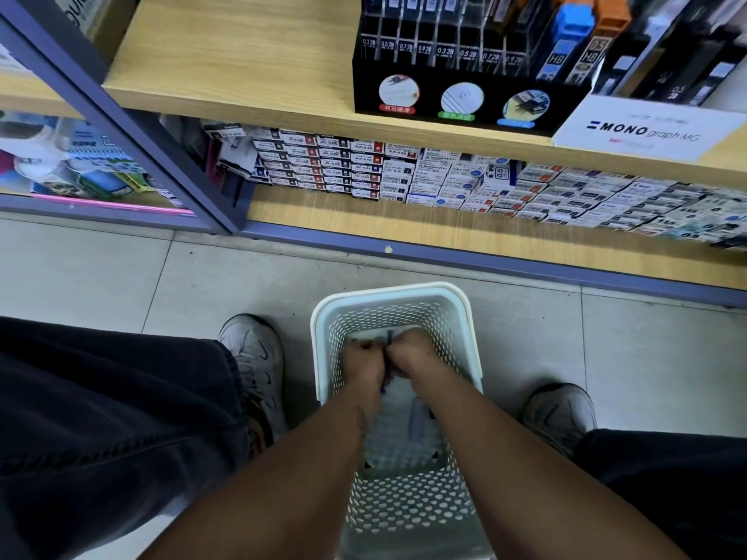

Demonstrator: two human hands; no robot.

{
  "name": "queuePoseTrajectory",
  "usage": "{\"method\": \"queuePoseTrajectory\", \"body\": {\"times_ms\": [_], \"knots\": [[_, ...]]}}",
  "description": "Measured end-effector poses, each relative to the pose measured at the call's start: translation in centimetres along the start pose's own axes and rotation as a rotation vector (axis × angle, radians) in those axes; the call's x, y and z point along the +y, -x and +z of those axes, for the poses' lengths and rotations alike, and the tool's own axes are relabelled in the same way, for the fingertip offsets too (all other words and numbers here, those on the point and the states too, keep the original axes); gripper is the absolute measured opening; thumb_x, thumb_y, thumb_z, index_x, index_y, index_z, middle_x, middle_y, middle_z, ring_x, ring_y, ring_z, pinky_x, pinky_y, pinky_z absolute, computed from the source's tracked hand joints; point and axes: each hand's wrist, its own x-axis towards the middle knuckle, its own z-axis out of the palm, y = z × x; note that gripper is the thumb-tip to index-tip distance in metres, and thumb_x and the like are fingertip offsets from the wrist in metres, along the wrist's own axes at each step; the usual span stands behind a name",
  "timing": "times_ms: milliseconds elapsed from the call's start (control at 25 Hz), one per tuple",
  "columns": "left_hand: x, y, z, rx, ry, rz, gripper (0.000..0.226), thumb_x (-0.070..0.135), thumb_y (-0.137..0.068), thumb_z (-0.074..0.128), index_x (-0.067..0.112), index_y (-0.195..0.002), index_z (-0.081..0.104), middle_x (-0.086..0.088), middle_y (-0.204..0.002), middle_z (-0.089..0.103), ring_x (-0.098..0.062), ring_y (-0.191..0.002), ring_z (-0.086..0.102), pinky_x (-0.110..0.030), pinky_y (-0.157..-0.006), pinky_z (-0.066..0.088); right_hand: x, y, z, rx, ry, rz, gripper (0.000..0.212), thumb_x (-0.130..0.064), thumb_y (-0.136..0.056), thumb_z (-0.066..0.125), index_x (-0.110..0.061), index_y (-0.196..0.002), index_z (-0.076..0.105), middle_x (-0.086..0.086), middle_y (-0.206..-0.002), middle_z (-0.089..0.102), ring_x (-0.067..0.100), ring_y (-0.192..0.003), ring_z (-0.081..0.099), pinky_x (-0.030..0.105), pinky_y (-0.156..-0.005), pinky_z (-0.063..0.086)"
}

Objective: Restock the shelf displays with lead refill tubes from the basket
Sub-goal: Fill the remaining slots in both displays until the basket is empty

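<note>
A pale perforated basket (pixel 394 295) stands on the floor between my feet. Both of my hands reach down into it, side by side. My left hand (pixel 362 363) and my right hand (pixel 416 355) have curled fingers around slim dark lead refill tubes (pixel 389 341), which stick up between them. More tubes (pixel 416 418) lie on the basket floor, blurred. On the upper shelf stands a black lead refill display (pixel 456 95) with labelled slots, and a white MONO graph display (pixel 646 127) to its right.
The lower shelf (pixel 364 220) holds stacked small refill boxes along its back. A purple-grey frame post (pixel 133 127) runs down the left. My shoes (pixel 254 357) and dark trouser legs flank the basket on the tiled floor.
</note>
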Motion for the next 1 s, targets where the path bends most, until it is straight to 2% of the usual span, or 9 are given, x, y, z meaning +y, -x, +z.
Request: {"method": "queuePoseTrajectory", "body": {"times_ms": [120,240,320,440,600,680,760,880,1000], "knots": [[0.1,1.6,-0.6,-0.039,0.020,-0.007,0.013,0.008,-0.095,0.059,0.009,-0.082,0.056,-0.017,-0.065,0.056,-0.020,-0.042,0.047,-0.016,-0.032,0.030,0.4,2.3,-0.7,-0.074,0.008,0.035,0.013,-0.008,-0.093,0.062,0.000,-0.083,0.066,0.018,-0.074,0.063,0.025,-0.056,0.059,0.022,-0.038,0.044],[1.6,4.4,-1.6,-0.136,0.007,0.085,0.018,0.007,-0.093,0.060,0.007,-0.075,0.062,-0.015,-0.063,0.058,-0.018,-0.042,0.047,-0.015,-0.032,0.027,-0.8,6.4,-3.9,-0.090,0.013,-0.061,0.010,-0.002,-0.087,0.062,-0.003,-0.079,0.068,0.015,-0.064,0.060,0.018,-0.044,0.051,0.021,-0.040,0.036],[3.5,6.8,-2.4,-0.191,-0.024,0.155,0.024,0.010,-0.094,0.059,0.011,-0.071,0.062,-0.011,-0.058,0.056,-0.016,-0.039,0.043,-0.016,-0.035,0.026,-2.5,10.0,-7.2,-0.166,0.011,-0.153,0.014,0.005,-0.083,0.062,-0.005,-0.074,0.065,0.011,-0.059,0.059,0.014,-0.043,0.049,0.022,-0.043,0.035],[7.8,11.1,-4.5,-0.279,-0.074,0.238,0.028,0.017,-0.097,0.057,0.014,-0.069,0.060,-0.005,-0.050,0.058,-0.014,-0.036,0.037,-0.017,-0.039,0.023,-5.8,16.1,-12.5,-0.247,0.064,-0.322,0.019,-0.001,-0.090,0.066,-0.010,-0.074,0.066,0.003,-0.063,0.068,0.010,-0.048,0.053,0.021,-0.043,0.033],[15.0,16.3,-6.7,-0.375,-0.125,0.473,0.025,0.018,-0.100,0.051,0.011,-0.078,0.062,-0.011,-0.056,0.061,-0.013,-0.034,0.032,-0.017,-0.039,0.022,-9.7,22.3,-18.3,-0.239,0.141,-0.541,0.015,-0.012,-0.100,0.058,-0.009,-0.092,0.071,0.001,-0.080,0.075,0.010,-0.068,0.057,0.023,-0.057,0.039],[18.9,18.9,-7.4,-0.370,-0.151,0.591,0.021,0.017,-0.100,0.052,0.011,-0.082,0.061,-0.009,-0.057,0.059,-0.012,-0.033,0.033,-0.018,-0.038,0.023,-11.5,24.9,-20.8,-0.225,0.063,-0.642,0.017,-0.010,-0.103,0.053,-0.004,-0.108,0.069,0.003,-0.082,0.074,0.010,-0.077,0.062,0.024,-0.065,0.045],[22.6,21.7,-7.7,-0.376,-0.163,0.685,0.019,0.017,-0.100,0.054,0.011,-0.083,0.059,-0.006,-0.057,0.059,-0.012,-0.033,0.033,-0.019,-0.037,0.023,-13.0,27.3,-23.3,-0.260,-0.105,-0.700,0.018,-0.011,-0.105,0.051,0.000,-0.115,0.061,0.010,-0.079,0.070,0.019,-0.074,0.066,0.027,-0.063,0.053],[27.9,25.6,-7.9,-0.356,-0.145,0.764,0.018,0.021,-0.100,0.058,0.011,-0.085,0.056,-0.006,-0.062,0.059,-0.011,-0.033,0.036,-0.020,-0.035,0.025,-15.5,29.9,-26.6,-0.141,-0.188,-0.829,0.019,-0.016,-0.100,0.060,-0.003,-0.112,0.067,0.013,-0.071,0.065,0.019,-0.055,0.059,0.024,-0.046,0.046],[32.4,27.9,-8.4,-0.342,-0.091,0.830,0.013,0.020,-0.100,0.059,0.011,-0.091,0.057,-0.003,-0.059,0.055,-0.009,-0.035,0.037,-0.020,-0.034,0.026,-18.3,30.6,-29.4,0.038,-0.245,-0.918,0.017,-0.006,-0.097,0.062,-0.005,-0.110,0.072,0.010,-0.070,0.066,0.012,-0.050,0.056,0.020,-0.044,0.043]]}}
